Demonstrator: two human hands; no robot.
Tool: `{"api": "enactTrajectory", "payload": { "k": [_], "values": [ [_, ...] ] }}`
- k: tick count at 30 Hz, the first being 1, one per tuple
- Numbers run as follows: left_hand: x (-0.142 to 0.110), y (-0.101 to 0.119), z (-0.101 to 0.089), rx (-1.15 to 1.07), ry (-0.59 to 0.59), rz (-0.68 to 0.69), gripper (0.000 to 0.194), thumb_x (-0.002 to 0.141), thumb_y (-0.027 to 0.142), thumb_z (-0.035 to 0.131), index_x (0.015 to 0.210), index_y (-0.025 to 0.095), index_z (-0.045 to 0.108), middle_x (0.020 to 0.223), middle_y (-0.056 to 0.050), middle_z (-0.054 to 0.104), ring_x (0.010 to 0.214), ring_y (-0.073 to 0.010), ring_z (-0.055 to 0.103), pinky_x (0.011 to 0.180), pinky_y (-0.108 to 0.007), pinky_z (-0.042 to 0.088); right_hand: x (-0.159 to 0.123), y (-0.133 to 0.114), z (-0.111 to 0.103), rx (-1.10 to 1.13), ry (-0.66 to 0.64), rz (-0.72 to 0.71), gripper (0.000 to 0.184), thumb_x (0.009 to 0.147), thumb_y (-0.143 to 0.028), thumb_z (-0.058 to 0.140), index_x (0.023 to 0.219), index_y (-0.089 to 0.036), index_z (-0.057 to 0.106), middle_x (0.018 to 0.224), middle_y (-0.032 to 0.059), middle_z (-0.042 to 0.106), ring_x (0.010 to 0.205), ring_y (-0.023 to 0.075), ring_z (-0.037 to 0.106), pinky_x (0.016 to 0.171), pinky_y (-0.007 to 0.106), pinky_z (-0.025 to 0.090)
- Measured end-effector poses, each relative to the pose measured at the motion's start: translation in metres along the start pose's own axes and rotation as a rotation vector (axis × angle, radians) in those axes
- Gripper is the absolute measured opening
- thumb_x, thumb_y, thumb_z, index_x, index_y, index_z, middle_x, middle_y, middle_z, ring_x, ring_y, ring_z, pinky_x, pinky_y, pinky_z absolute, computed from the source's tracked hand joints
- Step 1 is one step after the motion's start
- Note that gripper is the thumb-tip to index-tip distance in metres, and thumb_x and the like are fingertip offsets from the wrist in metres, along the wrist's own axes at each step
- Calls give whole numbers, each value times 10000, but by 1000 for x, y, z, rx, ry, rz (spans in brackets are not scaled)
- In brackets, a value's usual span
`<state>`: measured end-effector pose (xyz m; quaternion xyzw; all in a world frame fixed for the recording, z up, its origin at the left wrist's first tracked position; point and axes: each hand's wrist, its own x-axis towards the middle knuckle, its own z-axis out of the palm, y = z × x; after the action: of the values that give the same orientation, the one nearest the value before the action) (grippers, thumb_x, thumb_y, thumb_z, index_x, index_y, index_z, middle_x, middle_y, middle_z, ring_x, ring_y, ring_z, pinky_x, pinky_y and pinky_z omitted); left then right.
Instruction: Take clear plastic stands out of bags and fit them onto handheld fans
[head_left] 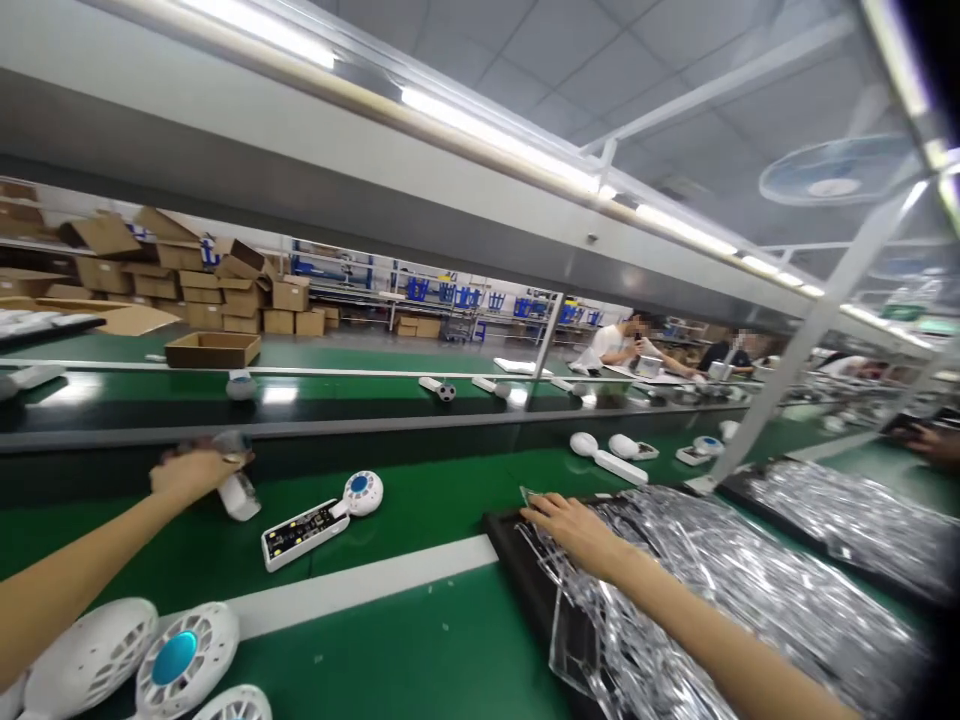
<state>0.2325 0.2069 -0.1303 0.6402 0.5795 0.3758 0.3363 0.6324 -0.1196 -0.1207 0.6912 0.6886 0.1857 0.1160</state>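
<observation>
My left hand [191, 477], smeared by motion, is closed around a white handheld fan [240, 497] by the conveyor's near edge. Over the corner of a black tray [517, 570], my right hand [574, 532] pinches a clear plastic piece [528, 495] at its fingertips. Many shiny clear plastic strips [720, 560] fill that tray. Between my hands lies another fan [360, 492], its handle opened to show a circuit board [304, 533]. White fan heads with round grilles, one with a blue centre [175, 658], are piled at the lower left.
A dark conveyor belt [360, 405] carries white fans past the green bench [420, 640]. More fan parts [619, 466] lie right of centre. A second tray of clear strips [862, 510] and a slanted post [795, 350] stand to the right. Co-workers [619, 345] sit further along.
</observation>
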Motion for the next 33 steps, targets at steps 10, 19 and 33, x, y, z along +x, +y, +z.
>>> {"api": "enactTrajectory", "payload": {
  "k": [10,19,33],
  "values": [
    [-49,44,80,39,-979,40,450,417,294,811,837,195,680,825,-110,706,762,-297,644,630,-352,488,5,22,-27,-172,100,-89,312,700,83,410,739,-173,583,756,76,606,763,217,548,820,366,386],
    [-75,56,62,-277,-675,142,490,337,116,817,743,175,549,556,14,594,498,-154,534,475,-231,384,-7,-41,-91,207,512,119,379,841,-95,307,1136,-139,540,927,86,654,859,193,589,755,314,466],
    [-182,114,27,-907,-467,30,471,697,412,692,1079,216,499,988,-38,584,838,-154,572,685,-237,450,51,-223,-128,586,409,447,487,917,-308,351,1337,-63,372,949,155,535,873,287,523,715,428,488]
  ]
}}
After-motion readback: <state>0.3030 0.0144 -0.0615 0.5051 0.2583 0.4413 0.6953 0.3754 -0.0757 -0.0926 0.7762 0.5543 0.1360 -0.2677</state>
